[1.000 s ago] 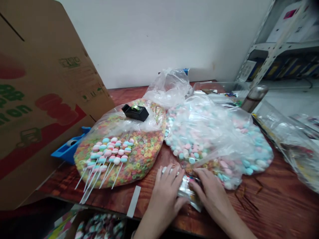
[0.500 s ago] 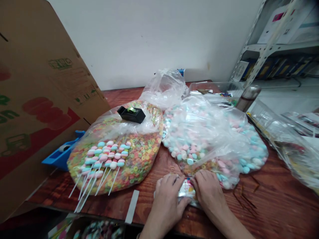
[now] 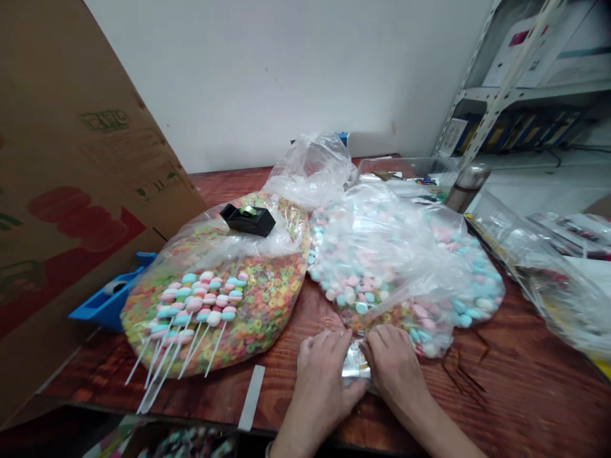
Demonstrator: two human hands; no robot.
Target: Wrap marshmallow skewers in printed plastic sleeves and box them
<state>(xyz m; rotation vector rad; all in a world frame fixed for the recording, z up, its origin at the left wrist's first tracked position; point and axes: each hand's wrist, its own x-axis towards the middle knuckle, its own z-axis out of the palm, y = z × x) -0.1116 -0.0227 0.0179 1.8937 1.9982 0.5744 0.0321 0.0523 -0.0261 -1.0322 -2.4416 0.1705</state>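
Observation:
My left hand (image 3: 322,378) and my right hand (image 3: 394,362) are side by side low on the wooden table. Both have their fingers closed on a small shiny plastic packet (image 3: 356,366), which shows between them and is partly hidden under the fingers. Just beyond my hands lies a large clear bag of pink, blue and white marshmallows (image 3: 382,248). To the left, marshmallow skewers (image 3: 200,302) on white sticks rest on a bag of ring-shaped cereal (image 3: 267,312).
A black tape dispenser (image 3: 248,219) sits on the cereal bag, a blue one (image 3: 107,299) beside a cardboard box (image 3: 95,159). A grey strip (image 3: 251,397) lies near the table's edge. Brown twist ties (image 3: 463,375) and a metal flask (image 3: 468,187) are on the right.
The whole view has shifted slightly. My hands stay on the packet, whose coloured print between them is now mostly covered or turned, leaving a silvery, glossy patch showing.

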